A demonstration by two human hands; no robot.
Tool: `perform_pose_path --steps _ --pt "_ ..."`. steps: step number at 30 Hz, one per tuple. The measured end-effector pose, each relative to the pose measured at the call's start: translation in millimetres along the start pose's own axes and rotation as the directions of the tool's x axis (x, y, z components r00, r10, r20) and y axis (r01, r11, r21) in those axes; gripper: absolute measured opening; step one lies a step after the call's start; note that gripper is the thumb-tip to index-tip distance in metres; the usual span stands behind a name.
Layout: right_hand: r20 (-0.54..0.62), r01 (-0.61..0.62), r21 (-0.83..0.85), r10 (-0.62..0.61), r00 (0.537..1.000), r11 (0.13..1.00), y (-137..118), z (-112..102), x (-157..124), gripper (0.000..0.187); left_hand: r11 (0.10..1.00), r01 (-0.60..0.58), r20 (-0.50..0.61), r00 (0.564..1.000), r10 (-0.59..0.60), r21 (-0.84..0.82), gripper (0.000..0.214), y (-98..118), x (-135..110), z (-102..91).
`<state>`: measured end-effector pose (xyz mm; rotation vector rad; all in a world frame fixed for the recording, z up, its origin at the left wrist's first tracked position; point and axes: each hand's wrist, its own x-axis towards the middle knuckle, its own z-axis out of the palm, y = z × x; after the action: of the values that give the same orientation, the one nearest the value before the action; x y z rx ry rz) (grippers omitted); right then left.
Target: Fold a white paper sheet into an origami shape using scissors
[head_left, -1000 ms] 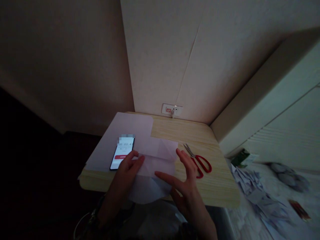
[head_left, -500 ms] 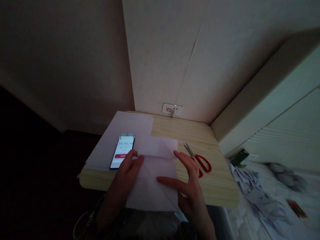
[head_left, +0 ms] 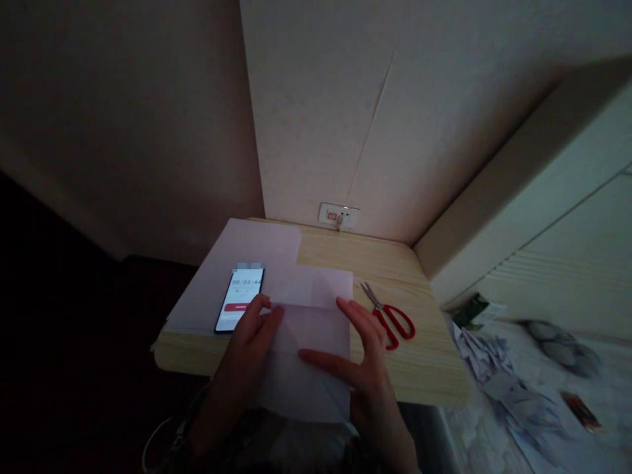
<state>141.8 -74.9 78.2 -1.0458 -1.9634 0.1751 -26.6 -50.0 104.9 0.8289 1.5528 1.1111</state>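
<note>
A white sheet of paper (head_left: 309, 336) with a crosswise fold and creases lies at the near edge of the table and hangs over it. My left hand (head_left: 251, 342) is closed on the paper's left side, thumb and index finger by the fold. Spread over the right part of the sheet is my right hand (head_left: 363, 362), fingers apart; its thumb reaches across the lower half and its index fingertip touches close to the fold. Red-handled scissors (head_left: 390, 316) lie just right of this hand. Left of the paper, a phone (head_left: 241, 296) displays a running timer.
More white paper (head_left: 212, 276) lies flat under the phone on the wooden table (head_left: 365, 253). A wall socket (head_left: 339, 215) with something plugged in sits above the back edge. To the right, a pile of paper scraps (head_left: 513, 395) rests on a bed.
My right hand has shifted slightly left over the paper, its thumb and index fingertip further in. The left hand keeps its hold. The phone's timer has advanced a second.
</note>
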Motion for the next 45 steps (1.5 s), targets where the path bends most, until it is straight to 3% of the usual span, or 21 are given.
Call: perform_pose_path --steps 5,9,11,14,16,17,22,24,25,27,30,34,35,38,40,42,45 --pt "-0.025 -0.018 0.027 0.018 1.0 0.999 3 0 1 0.015 0.998 0.026 0.013 1.0 -0.025 -0.06 0.019 -3 1 2.3" --pt "-0.061 -0.101 0.12 0.109 0.992 0.988 13 -3 -1 0.026 0.977 0.055 0.02 0.998 -0.052 -0.208 0.044 -5 1 5.8" --pt "-0.065 -0.145 0.192 0.16 0.985 0.971 17 -4 -3 0.026 0.962 0.075 0.078 0.995 -0.056 -0.263 0.064 -8 2 5.4" --pt "-0.04 -0.173 0.237 0.187 0.981 0.956 22 -7 -6 0.024 0.924 0.101 0.27 0.963 0.002 -0.368 0.08 -13 6 2.1" --pt "-0.007 -0.183 0.236 0.19 0.982 0.954 25 -9 -10 0.021 0.904 0.132 0.357 0.934 0.024 -0.406 0.074 -16 12 -0.4" --pt "0.008 -0.19 0.239 0.194 0.981 0.952 27 -11 -12 0.019 0.904 0.131 0.35 0.936 0.022 -0.406 0.069 -16 15 -1.3" --pt "0.117 -0.243 0.274 0.218 0.969 0.931 34 -18 -17 0.016 0.945 0.086 0.198 0.98 -0.023 -0.315 0.04 -17 21 -1.0" --pt "0.101 -0.292 0.318 0.274 0.957 0.902 33 -19 -15 0.013 0.953 0.087 0.157 0.987 -0.042 -0.291 0.034 -18 20 1.2" --pt "0.075 -0.321 0.361 0.316 0.946 0.875 32 -18 -13 0.011 0.956 0.078 0.126 0.991 -0.043 -0.284 0.033 -19 19 2.7" --pt "0.04 -0.379 0.479 0.412 0.91 0.792 29 -13 -11 0.028 0.966 0.016 0.023 1.0 -0.01 -0.259 0.033 -22 18 6.1" --pt "0.095 -0.443 0.627 0.502 0.86 0.641 26 -2 -12 0.046 0.979 -0.099 -0.141 0.987 0.074 -0.179 0.029 -25 18 11.3" --pt "0.2 -0.52 0.698 0.564 0.801 0.492 24 14 -13 0.059 0.975 -0.144 -0.212 0.971 0.107 -0.168 0.028 -26 16 15.4" --pt "0.2 -0.542 0.694 0.597 0.777 0.474 24 16 -11 0.056 0.976 -0.14 -0.195 0.975 0.106 -0.166 0.028 -25 15 15.6" --pt "0.178 -0.639 0.683 0.768 0.615 0.354 23 17 -3 0.037 0.986 -0.082 -0.098 0.993 0.068 -0.148 0.031 -21 11 13.1" --pt "0.161 -0.651 0.698 0.819 0.55 0.299 23 12 2 0.034 0.984 -0.042 -0.032 0.999 0.037 -0.175 0.036 -18 10 9.5" --pt "0.15 -0.653 0.699 0.832 0.535 0.294 25 6 3 0.033 0.975 -0.014 0.049 0.998 0.026 -0.221 0.04 -14 10 5.2" --pt "0.138 -0.67 0.662 0.823 0.551 0.337 30 0 0 0.03 0.974 0.023 0.197 0.98 0.023 -0.225 0.04 -10 11 0.1"
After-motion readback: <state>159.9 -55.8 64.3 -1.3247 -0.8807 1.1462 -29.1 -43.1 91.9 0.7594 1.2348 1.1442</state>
